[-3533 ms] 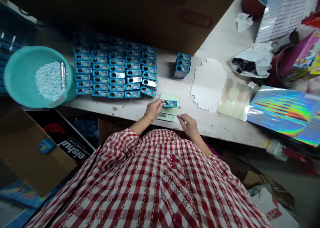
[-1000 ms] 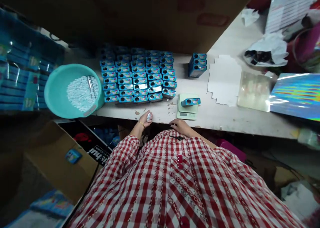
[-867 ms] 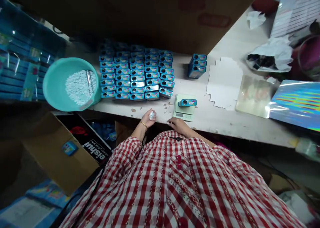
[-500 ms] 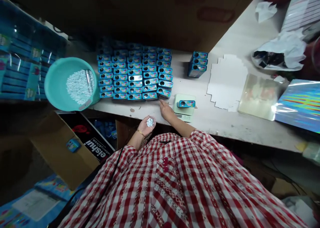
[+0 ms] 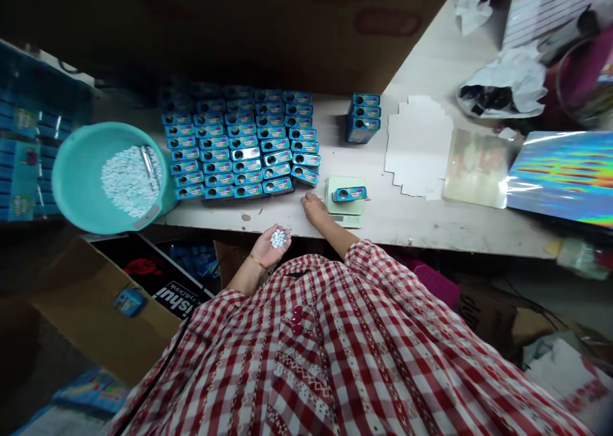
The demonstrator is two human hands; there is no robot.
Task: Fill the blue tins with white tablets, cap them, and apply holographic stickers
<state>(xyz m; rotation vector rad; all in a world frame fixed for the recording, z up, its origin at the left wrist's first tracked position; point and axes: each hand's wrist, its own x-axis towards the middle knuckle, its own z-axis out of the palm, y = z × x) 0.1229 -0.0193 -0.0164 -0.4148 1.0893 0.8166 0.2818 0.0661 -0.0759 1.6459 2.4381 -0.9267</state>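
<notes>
The left hand (image 5: pixel 266 246) is cradling pellets (image 5: pixel 278 238) in its upturned palm, ideally being held level against spills, while the right hand (image 5: pixel 315 210), apart, its grip unclear, is lying beside the scale (image 5: pixel 343 209) bearing a tin (image 5: pixel 349 194).

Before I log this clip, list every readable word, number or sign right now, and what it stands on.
"ishui": large white letters on the black panel; the word looks cut off.
"ry&Drink": smaller letters on the same panel, apparently also cut off.
Too small to read: the blue tins' lettering; the scale's display and keys.
Too blurred: the large carton's red oval mark.
</notes>
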